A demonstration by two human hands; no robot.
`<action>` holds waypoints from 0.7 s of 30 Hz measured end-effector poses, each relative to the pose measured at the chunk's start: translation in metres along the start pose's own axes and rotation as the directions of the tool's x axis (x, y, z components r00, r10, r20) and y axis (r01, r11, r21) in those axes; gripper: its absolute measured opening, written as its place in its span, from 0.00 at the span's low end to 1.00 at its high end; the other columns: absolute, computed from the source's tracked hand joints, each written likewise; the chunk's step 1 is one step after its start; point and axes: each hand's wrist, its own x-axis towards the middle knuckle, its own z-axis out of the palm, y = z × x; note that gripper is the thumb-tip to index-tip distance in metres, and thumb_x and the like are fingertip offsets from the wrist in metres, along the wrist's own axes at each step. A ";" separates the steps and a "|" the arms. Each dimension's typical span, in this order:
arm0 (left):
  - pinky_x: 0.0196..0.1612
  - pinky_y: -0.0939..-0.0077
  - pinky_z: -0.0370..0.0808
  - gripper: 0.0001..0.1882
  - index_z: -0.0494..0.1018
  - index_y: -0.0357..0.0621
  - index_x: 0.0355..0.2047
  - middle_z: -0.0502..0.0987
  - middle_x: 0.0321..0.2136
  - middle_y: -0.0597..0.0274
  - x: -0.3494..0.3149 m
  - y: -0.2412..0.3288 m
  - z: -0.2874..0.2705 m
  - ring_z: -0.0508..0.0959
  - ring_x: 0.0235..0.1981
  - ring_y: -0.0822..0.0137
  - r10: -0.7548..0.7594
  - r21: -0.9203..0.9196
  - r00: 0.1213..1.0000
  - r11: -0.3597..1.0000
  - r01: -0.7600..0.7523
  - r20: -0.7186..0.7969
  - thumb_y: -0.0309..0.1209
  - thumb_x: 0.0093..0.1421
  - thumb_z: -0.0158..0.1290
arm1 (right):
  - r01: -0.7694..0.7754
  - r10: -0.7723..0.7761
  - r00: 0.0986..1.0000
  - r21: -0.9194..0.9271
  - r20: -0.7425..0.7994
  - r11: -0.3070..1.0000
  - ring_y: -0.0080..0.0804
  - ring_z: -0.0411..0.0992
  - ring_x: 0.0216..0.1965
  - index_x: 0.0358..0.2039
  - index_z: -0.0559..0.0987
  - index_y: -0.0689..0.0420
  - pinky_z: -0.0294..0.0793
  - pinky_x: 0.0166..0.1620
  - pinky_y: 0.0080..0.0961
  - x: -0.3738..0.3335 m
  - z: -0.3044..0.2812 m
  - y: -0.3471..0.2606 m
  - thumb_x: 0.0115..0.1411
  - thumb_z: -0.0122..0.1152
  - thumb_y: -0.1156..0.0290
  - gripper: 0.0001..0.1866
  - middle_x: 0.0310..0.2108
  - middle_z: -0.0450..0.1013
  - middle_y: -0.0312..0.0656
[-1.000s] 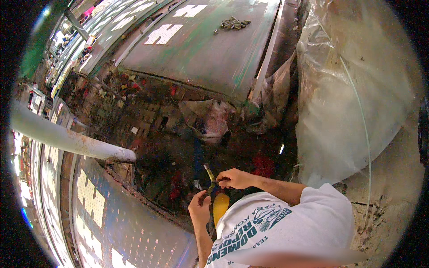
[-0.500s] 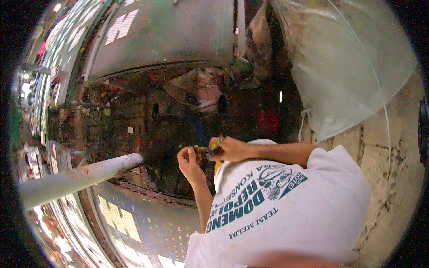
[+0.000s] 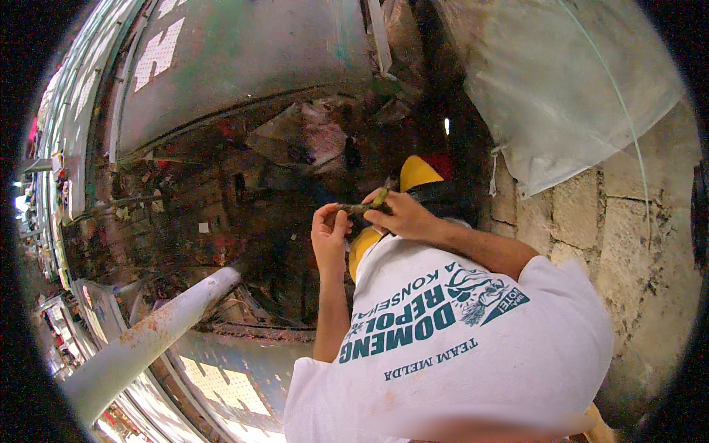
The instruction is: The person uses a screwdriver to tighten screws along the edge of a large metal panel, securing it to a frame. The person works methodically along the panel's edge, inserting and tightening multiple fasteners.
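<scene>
In front of my chest, both hands come together on a small, slim item. My right hand [image 3: 405, 215] is closed around a yellow-green and dark piece [image 3: 380, 198], whose kind I cannot make out. A thin dark length [image 3: 356, 209] runs from it to my left hand [image 3: 330, 232]. There my left thumb and fingers pinch its end. Whether the two parts are one object I cannot tell, since the fingers cover much of it.
A rusty white pipe [image 3: 159, 325] juts in from the left. Behind is a large grey panel [image 3: 244, 66]. Translucent plastic sheeting [image 3: 561, 96] hangs at right over a block wall [image 3: 576, 214]. Yellow items [image 3: 419, 172] show beside my body, above dark, cluttered ground.
Both hands have risen in the picture, with the right hand also moving rightward, still gripping the slim item. The view has shifted, and a yellow item has appeared behind the right hand.
</scene>
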 end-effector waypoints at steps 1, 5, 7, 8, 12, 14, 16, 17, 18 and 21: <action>0.42 0.79 0.78 0.15 0.73 0.42 0.54 0.80 0.40 0.65 0.004 0.000 0.005 0.79 0.38 0.75 -0.045 0.020 0.998 0.999 0.044 0.046 0.32 0.71 0.60 | -0.035 0.035 0.999 -0.007 -0.037 0.999 0.32 0.81 0.32 0.51 0.80 0.58 0.80 0.38 0.32 0.001 -0.005 0.003 0.69 0.66 0.57 0.19 0.33 0.82 0.44; 0.48 0.76 0.79 0.19 0.71 0.43 0.59 0.81 0.44 0.62 0.017 0.002 0.020 0.79 0.44 0.72 -0.042 -0.050 0.987 0.997 0.050 0.157 0.30 0.70 0.60 | -0.062 0.074 0.985 0.082 -0.158 0.995 0.28 0.79 0.30 0.47 0.81 0.59 0.79 0.36 0.30 0.018 -0.022 0.008 0.69 0.66 0.60 0.15 0.32 0.81 0.41; 0.51 0.75 0.79 0.21 0.70 0.44 0.61 0.81 0.46 0.61 0.022 0.004 0.024 0.79 0.47 0.71 -0.018 -0.042 0.984 0.999 0.025 0.180 0.28 0.70 0.60 | -0.067 0.078 0.987 0.080 -0.138 0.995 0.26 0.78 0.32 0.46 0.82 0.58 0.78 0.37 0.28 0.026 -0.037 0.009 0.69 0.66 0.63 0.13 0.32 0.81 0.40; 0.50 0.75 0.79 0.22 0.69 0.45 0.62 0.81 0.47 0.60 0.025 0.006 0.027 0.79 0.46 0.71 -0.022 -0.007 0.979 1.000 0.024 0.201 0.29 0.70 0.59 | -0.044 0.056 0.988 0.085 -0.147 0.995 0.25 0.78 0.33 0.46 0.82 0.58 0.78 0.37 0.27 0.033 -0.042 0.009 0.69 0.66 0.64 0.12 0.32 0.81 0.40; 0.52 0.73 0.78 0.25 0.67 0.45 0.65 0.80 0.49 0.59 0.049 0.013 0.045 0.79 0.48 0.70 -0.014 -0.006 0.981 1.000 0.015 0.193 0.27 0.70 0.58 | -0.001 0.003 0.997 0.030 -0.078 1.000 0.23 0.78 0.35 0.50 0.78 0.60 0.79 0.40 0.23 0.059 -0.069 0.015 0.73 0.61 0.67 0.11 0.35 0.79 0.38; 0.54 0.72 0.79 0.26 0.66 0.46 0.66 0.79 0.49 0.59 0.064 0.015 0.059 0.78 0.49 0.70 -0.112 0.041 0.984 0.993 0.107 0.138 0.25 0.70 0.58 | 0.004 -0.001 0.999 0.061 -0.050 0.998 0.23 0.78 0.35 0.50 0.78 0.60 0.78 0.41 0.24 0.072 -0.084 0.020 0.73 0.61 0.67 0.11 0.34 0.78 0.37; 0.54 0.72 0.79 0.27 0.65 0.46 0.67 0.79 0.50 0.59 0.076 0.016 0.078 0.78 0.49 0.70 -0.046 0.031 0.993 0.999 0.043 0.113 0.24 0.70 0.58 | 0.002 0.003 0.999 0.122 -0.040 0.992 0.22 0.76 0.35 0.50 0.78 0.60 0.77 0.40 0.24 0.085 -0.101 0.025 0.73 0.61 0.67 0.11 0.34 0.77 0.36; 0.55 0.72 0.79 0.27 0.65 0.46 0.67 0.78 0.50 0.59 0.079 0.014 0.087 0.78 0.50 0.70 -0.132 0.079 0.989 0.989 0.127 0.066 0.24 0.69 0.58 | 0.006 -0.002 1.000 0.149 -0.027 0.989 0.22 0.76 0.35 0.49 0.79 0.59 0.77 0.41 0.24 0.095 -0.114 0.028 0.72 0.61 0.67 0.11 0.34 0.77 0.36; 0.55 0.72 0.78 0.27 0.65 0.46 0.67 0.78 0.50 0.59 0.084 0.016 0.099 0.78 0.50 0.70 -0.052 0.009 0.996 0.999 0.051 0.078 0.24 0.69 0.58 | -0.005 0.007 1.000 0.180 -0.011 0.984 0.22 0.76 0.35 0.49 0.79 0.59 0.77 0.41 0.24 0.102 -0.125 0.031 0.72 0.62 0.67 0.11 0.34 0.77 0.36; 0.56 0.72 0.77 0.29 0.64 0.47 0.69 0.78 0.51 0.58 0.090 0.019 0.136 0.78 0.50 0.68 -0.029 0.022 1.000 0.999 0.028 0.008 0.26 0.70 0.58 | -0.033 0.028 0.999 0.134 0.038 0.990 0.22 0.76 0.36 0.49 0.79 0.58 0.76 0.41 0.23 0.119 -0.164 0.030 0.71 0.63 0.67 0.11 0.34 0.77 0.36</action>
